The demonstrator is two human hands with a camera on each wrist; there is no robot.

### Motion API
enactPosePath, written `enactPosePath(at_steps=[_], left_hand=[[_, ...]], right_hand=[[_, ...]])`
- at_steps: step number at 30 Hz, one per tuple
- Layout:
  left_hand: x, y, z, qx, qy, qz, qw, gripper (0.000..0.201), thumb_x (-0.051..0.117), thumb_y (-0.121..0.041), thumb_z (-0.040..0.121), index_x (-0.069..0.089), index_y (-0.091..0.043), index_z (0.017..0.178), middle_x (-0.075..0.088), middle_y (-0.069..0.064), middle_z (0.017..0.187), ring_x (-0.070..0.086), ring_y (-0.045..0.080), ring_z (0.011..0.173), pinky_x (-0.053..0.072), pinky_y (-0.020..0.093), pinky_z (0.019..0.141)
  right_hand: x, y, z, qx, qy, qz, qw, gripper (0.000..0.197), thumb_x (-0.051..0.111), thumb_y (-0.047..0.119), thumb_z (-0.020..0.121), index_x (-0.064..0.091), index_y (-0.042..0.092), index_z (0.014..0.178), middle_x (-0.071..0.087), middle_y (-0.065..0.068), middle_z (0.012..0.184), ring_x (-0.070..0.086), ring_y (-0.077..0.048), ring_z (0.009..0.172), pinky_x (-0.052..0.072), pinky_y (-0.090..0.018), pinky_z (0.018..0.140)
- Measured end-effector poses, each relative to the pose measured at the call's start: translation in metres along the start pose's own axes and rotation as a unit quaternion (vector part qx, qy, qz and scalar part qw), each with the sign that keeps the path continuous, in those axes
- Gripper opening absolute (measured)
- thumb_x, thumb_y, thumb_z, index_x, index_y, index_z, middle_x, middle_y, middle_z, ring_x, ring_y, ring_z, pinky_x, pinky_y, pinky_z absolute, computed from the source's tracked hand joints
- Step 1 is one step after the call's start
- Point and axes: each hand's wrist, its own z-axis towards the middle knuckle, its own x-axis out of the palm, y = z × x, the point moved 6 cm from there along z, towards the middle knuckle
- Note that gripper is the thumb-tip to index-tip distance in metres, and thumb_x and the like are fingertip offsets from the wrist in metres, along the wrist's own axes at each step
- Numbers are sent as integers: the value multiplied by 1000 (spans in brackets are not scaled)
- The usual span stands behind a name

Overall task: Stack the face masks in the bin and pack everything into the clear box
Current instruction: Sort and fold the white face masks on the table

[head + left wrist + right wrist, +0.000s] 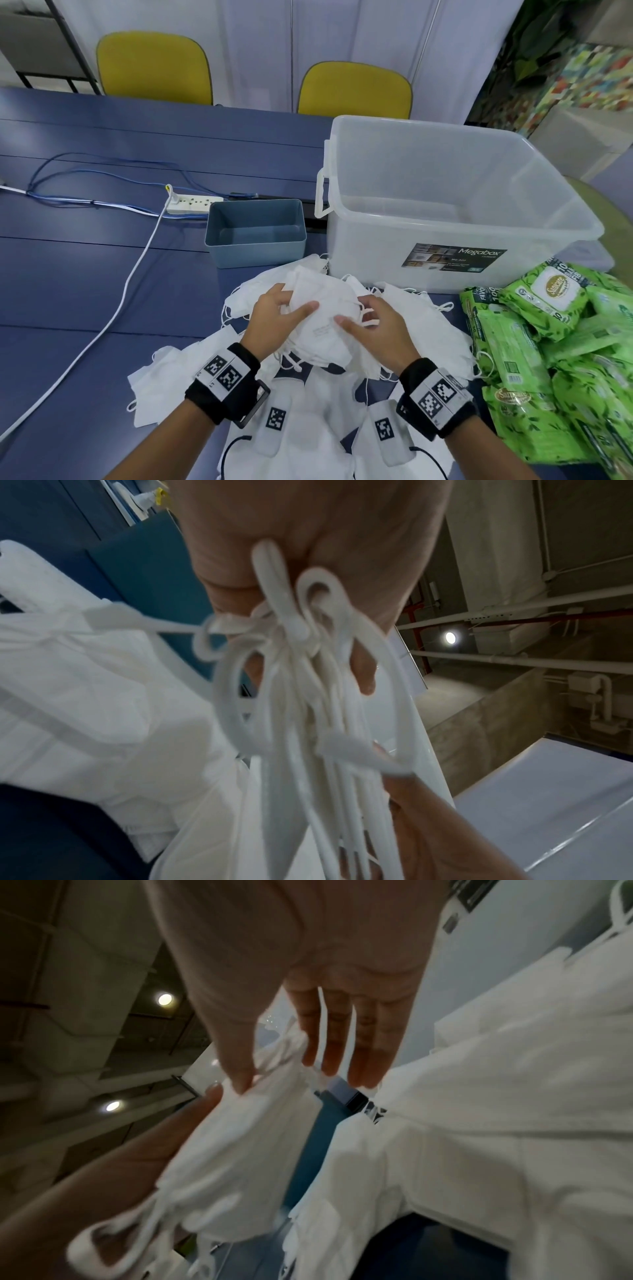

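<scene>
My two hands hold a stack of white face masks (322,325) a little above the table, in front of the clear box. My left hand (286,306) grips the stack's left side, thumb on top. Ear loops (308,669) hang in a bunch below its palm. On the right side, my right hand (356,313) pinches the stack (246,1150) between thumb and long fingers (335,1047). More loose masks (421,325) lie spread on the table under and around my hands. The blue-grey bin (255,255) stands empty behind them. The clear box (455,274) is open and empty, to the right.
Green packs of wet wipes (548,342) are piled at the right edge. A white power strip (191,204) with blue wires and a white cable (113,325) lies on the blue table (85,274) to the left. Two yellow chairs (154,65) stand beyond the far edge.
</scene>
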Motion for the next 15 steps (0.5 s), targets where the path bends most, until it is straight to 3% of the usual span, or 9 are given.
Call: enactPosePath(at_steps=[2,4,6,7,8,10,12,15], left_hand=[[1,0,0,8,3,-2,1000,8,74,-29,80,77,-23,84,68,-12,100,45,21,129,36,38,107],[1,-3,-1,8,2,11,1000,16,72,-31,82,76,-17,77,70,-8,97,40,15,131,32,27,102],[-1,-5,-3,-5,-5,13,1000,32,63,-32,89,69,-19,61,68,-11,80,36,9,130,25,17,90],[-4,-5,-4,-14,-11,7,1000,39,57,-32,93,66,-24,56,66,-11,76,35,7,127,23,14,86],[-7,-4,-4,-23,-17,-3,1000,42,51,-32,96,68,-27,57,66,-5,79,39,7,123,24,14,85],[-13,-2,-3,-32,-36,-26,998,47,43,-35,99,75,-20,68,63,7,91,53,11,106,32,15,81],[-18,-3,-3,-29,-53,-42,997,54,37,-35,101,76,-13,71,66,8,97,57,6,95,33,3,78],[-16,-5,-4,-40,-50,-59,996,58,33,-36,102,75,-6,75,70,0,97,58,5,96,30,-5,73]], right_hand=[[4,5,0,-10,-8,4,1000,38,83,41,68,63,23,96,65,10,91,62,-9,74,52,-20,67],[0,4,2,-10,-31,55,998,28,84,25,71,61,25,86,65,6,84,60,-14,64,51,-24,59],[-7,1,4,-9,-46,105,993,27,82,17,73,59,25,85,66,-3,89,62,-21,66,50,-29,50],[-11,1,5,-14,-55,112,992,26,80,15,75,59,25,86,67,-5,91,64,-23,70,49,-25,48],[-17,2,6,-26,-64,113,991,25,78,11,77,60,24,86,69,-3,90,64,-23,74,48,-21,49],[-26,8,6,-53,-76,138,986,25,73,0,80,61,22,83,70,4,82,64,-17,75,50,-20,60],[-32,19,4,-85,-68,181,977,31,69,-9,79,65,22,75,73,5,81,65,-15,80,50,-24,74],[-31,34,-3,-147,-48,170,973,41,60,-10,66,68,31,61,67,3,115,59,-10,111,42,-17,93]])
